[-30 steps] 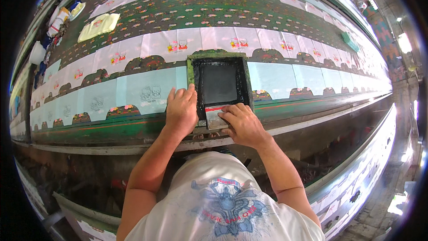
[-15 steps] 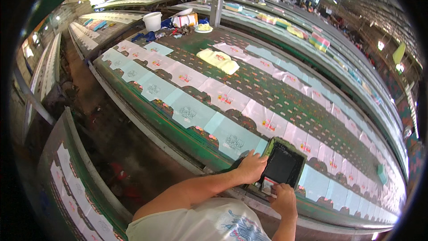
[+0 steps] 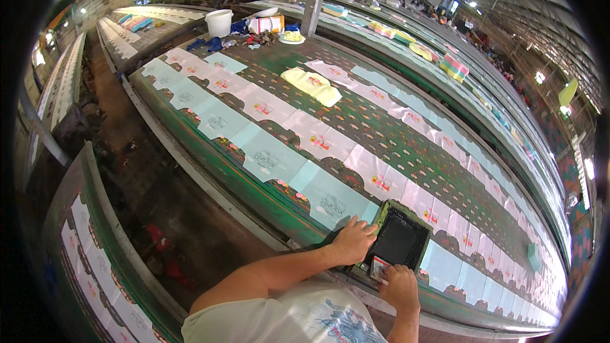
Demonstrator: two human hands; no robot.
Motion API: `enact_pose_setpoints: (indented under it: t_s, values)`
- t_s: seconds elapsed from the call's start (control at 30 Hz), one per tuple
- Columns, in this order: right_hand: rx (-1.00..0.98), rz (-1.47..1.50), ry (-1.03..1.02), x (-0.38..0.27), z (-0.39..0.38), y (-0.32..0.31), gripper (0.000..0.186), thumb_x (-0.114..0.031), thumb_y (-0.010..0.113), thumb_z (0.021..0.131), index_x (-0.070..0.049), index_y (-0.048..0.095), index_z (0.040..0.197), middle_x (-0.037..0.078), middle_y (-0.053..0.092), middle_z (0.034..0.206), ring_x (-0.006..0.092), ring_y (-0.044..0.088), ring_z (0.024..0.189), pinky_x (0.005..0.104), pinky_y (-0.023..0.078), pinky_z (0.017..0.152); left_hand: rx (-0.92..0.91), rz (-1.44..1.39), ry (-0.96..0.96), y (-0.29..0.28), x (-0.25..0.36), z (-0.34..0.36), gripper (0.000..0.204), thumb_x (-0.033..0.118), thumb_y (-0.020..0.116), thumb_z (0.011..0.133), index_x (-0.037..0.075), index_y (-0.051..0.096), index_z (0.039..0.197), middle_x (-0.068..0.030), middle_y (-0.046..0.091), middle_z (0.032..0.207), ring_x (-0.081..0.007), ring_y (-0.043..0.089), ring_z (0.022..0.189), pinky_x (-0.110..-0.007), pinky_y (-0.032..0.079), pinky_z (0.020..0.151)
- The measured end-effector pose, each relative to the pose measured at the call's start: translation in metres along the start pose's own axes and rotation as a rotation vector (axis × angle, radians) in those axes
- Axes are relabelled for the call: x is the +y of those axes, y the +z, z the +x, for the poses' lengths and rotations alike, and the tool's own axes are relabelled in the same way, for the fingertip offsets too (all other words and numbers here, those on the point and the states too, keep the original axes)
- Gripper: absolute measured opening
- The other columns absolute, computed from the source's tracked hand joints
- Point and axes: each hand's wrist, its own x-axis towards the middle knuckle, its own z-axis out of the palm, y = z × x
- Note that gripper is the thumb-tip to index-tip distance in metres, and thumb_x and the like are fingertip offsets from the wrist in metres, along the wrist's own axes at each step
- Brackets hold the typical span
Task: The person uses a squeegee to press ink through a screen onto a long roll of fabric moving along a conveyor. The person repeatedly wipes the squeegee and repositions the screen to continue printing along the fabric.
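Note:
A screen-printing frame (image 3: 424, 249) with a dark, ink-coated mesh lies on the near row of pale blue cloth pieces (image 3: 298, 184). My left hand (image 3: 353, 241) grips its left rim, thumb side toward me, fingers on the edge. At the frame's near end, my right hand (image 3: 400, 284) holds a small squeegee (image 3: 379, 269) with a pale face and red edging, its lower edge hidden inside the frame. Dark line drawings are printed on the blue pieces to the left of the frame. Colourful prints mark the pink cloth pieces (image 3: 343, 146) just beyond.
The long green printing table (image 3: 394, 143) runs across the view. A folded yellow cloth (image 3: 311, 86) lies mid-table. At its far left end stand a white bucket (image 3: 219, 23) and a box (image 3: 267, 24). A grey post (image 3: 316, 0) rises behind. Another printed-cloth table (image 3: 95, 228) is at my left.
The view has shifted slightly. Both hands keep their places on the frame and squeegee, with the squeegee still at the near end.

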Motion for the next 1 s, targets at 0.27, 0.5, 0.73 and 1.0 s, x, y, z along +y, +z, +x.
enact_pose_setpoints:
  t_s: [0.27,0.5,0.73,1.0]
  values:
    - [0.067,0.13,-0.04,0.009,-0.005,0.0,0.044,-0.028,0.097,0.073,-0.005,0.08,0.106,0.014,0.079,0.114,0.0367,0.073,0.111,0.0485,0.058,0.101,0.117,-0.37,-0.205,0.023,0.014,-0.001,0.047,0.017,0.077,0.094,0.002,0.077,0.139,-0.0262,0.067,0.154,-0.0463,0.062,0.137,-0.055,0.048,0.12]
    - [0.21,0.546,-0.125,0.043,-0.04,0.004,0.055,-0.02,0.099,0.08,-0.003,0.082,0.129,0.02,0.079,0.134,0.0389,0.073,0.129,0.048,0.058,0.111,0.352,-0.598,-0.378,0.041,0.032,0.0,0.053,0.002,0.083,0.086,0.0,0.076,0.139,-0.0277,0.069,0.153,-0.048,0.064,0.138,-0.056,0.048,0.121]
    - [0.542,0.654,0.096,0.082,-0.079,0.034,0.046,-0.009,0.092,0.088,-0.003,0.078,0.132,0.022,0.076,0.143,0.0443,0.069,0.134,0.051,0.056,0.114,0.397,-0.607,-0.357,0.054,0.025,-0.001,0.056,-0.002,0.081,0.086,0.001,0.075,0.141,-0.0255,0.072,0.149,-0.0426,0.066,0.141,-0.051,0.05,0.122]
    - [0.491,0.878,0.48,0.078,-0.099,0.056,0.051,-0.012,0.082,0.101,-0.005,0.069,0.149,0.027,0.062,0.161,0.0473,0.057,0.15,0.0524,0.047,0.125,0.248,-0.639,-0.46,0.036,0.034,-0.003,0.072,-0.017,0.073,0.078,0.003,0.074,0.147,-0.0224,0.067,0.16,-0.034,0.06,0.153,-0.045,0.043,0.13]
